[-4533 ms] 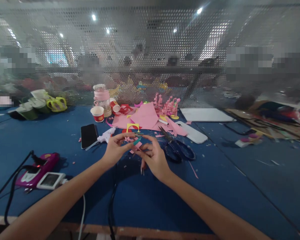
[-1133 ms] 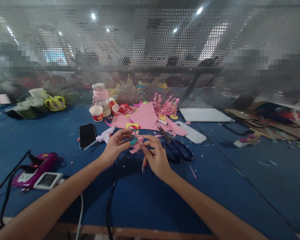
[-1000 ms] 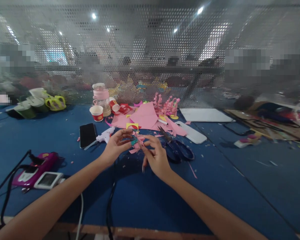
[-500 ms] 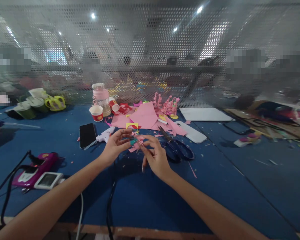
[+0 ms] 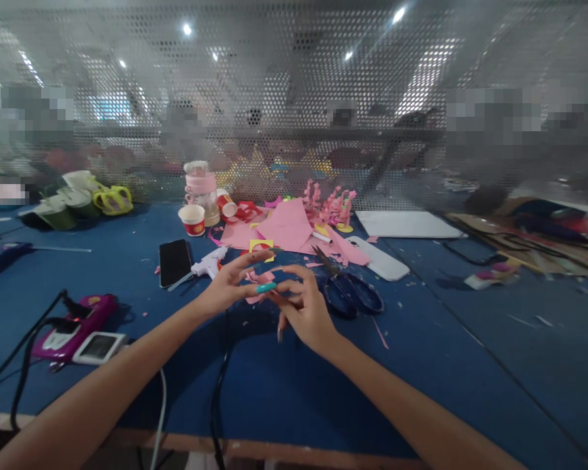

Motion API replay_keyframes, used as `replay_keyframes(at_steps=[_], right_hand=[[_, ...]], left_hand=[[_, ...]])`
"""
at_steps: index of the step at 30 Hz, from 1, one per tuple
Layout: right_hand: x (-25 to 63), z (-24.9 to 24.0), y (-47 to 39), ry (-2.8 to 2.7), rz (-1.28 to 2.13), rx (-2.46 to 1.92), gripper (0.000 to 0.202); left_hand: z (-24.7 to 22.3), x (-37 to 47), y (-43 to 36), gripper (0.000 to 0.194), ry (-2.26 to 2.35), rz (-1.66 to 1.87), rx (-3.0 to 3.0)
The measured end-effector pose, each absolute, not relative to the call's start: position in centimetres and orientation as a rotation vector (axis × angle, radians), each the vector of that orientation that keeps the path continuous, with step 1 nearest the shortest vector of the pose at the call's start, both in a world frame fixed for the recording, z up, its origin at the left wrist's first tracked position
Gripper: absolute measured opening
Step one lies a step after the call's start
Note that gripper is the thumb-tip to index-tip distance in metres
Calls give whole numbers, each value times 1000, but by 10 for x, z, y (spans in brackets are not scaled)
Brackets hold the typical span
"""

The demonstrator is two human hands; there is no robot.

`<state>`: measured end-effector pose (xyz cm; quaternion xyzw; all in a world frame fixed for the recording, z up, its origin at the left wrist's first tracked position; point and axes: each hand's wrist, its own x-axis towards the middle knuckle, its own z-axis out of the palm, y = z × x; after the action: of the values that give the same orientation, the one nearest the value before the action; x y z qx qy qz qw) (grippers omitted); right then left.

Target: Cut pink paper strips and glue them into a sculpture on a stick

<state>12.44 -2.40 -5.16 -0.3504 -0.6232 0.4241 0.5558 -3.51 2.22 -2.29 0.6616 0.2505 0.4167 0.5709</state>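
Note:
Both my hands meet above the middle of the blue table, around a small piece of folded pink paper (image 5: 259,279). My left hand (image 5: 232,277) has its index finger and thumb stretched apart, the teal-nailed thumb crossing in front of the paper. My right hand (image 5: 301,303) is closed in a pinch at the paper's right side; its fingertips partly hide what they grip. Right of my hands lie dark blue-handled scissors (image 5: 345,287), blades apart. To the left, a white glue gun (image 5: 210,262) rests beside a black phone (image 5: 175,263).
Pink paper sheets (image 5: 287,222), curled pink paper pieces (image 5: 328,202), a paper cup (image 5: 192,220) and a bottle (image 5: 200,192) stand at the back. A white phone (image 5: 379,259) lies to the right. A purple power strip (image 5: 71,329) with cables sits at left. Perforated metal screen (image 5: 274,98) behind.
My left index finger and thumb have spread apart, and the thumb now crosses the pink paper. The paper has shifted slightly left; my right hand stays nearly in place. The view has turned slightly left.

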Motion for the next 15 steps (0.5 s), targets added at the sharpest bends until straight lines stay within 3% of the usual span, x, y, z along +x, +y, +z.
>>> replay_keyframes(at_steps=[7,15], right_hand=[[129,-49,-24,-1503,1052,-801,46],[129,-52,-23,-1520,1024,-813,42]], left_hand=[[-20,-37,23,27,610,1005,1768],[-22,-38,25,20,645,1050,1820]])
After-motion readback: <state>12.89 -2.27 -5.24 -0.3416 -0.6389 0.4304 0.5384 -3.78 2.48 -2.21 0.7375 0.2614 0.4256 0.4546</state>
